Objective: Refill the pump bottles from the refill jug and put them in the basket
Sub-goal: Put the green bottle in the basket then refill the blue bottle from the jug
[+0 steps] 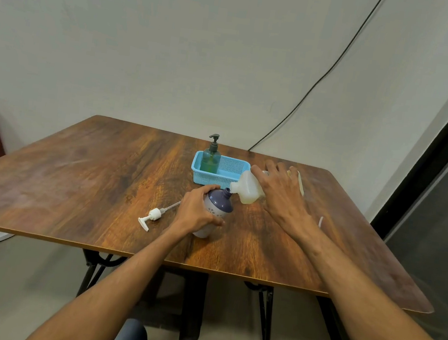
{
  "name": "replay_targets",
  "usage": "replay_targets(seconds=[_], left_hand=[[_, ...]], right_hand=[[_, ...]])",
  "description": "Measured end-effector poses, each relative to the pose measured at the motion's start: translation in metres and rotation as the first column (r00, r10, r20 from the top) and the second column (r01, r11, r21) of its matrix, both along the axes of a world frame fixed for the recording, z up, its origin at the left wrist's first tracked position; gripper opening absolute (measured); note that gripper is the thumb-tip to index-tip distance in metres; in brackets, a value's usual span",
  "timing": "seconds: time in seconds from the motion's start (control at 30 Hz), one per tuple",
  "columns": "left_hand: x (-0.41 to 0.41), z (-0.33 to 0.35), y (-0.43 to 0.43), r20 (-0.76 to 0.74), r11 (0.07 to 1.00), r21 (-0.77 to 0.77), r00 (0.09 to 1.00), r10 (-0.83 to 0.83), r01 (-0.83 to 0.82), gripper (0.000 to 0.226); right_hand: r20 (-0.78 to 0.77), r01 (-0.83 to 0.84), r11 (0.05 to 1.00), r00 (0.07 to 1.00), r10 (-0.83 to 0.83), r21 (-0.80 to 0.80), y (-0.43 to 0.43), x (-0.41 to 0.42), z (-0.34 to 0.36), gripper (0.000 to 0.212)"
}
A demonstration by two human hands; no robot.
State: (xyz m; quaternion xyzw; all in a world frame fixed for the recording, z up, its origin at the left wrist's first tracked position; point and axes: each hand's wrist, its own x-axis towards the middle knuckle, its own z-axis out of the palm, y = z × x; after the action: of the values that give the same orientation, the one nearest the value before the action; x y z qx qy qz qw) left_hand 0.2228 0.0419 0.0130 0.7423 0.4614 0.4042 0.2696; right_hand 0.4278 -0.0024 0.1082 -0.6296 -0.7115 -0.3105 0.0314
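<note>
the left grip [198, 212] is curled round the purple bottle [220, 204], which leans with its open neck toward the right grip [282, 194]. that grip wraps over the refill jug [247, 189], tipped so its spout meets the neck between the two grips. just beyond them the blue basket [210, 179] holds a green pump bottle [210, 159]. left of the left grip a white pump [152, 216] lies on the desk [88, 181].

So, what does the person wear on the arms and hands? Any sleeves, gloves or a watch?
The left forearm and right forearm are bare, no sleeve in view. The left hand and right hand have no gloves; no watch, ring or bracelet is visible.
</note>
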Motion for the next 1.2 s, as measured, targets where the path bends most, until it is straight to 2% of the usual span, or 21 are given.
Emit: replay_targets(seconds=[1.2], left_hand=[[0.0001,0.0017,-0.0009,-0.002,1.000,-0.014,1.000,-0.003,0.003,0.095]], right_hand=[[0.015,0.011,1.000,1.000,-0.011,-0.009,-0.0007,-0.0022,0.0023,0.078]])
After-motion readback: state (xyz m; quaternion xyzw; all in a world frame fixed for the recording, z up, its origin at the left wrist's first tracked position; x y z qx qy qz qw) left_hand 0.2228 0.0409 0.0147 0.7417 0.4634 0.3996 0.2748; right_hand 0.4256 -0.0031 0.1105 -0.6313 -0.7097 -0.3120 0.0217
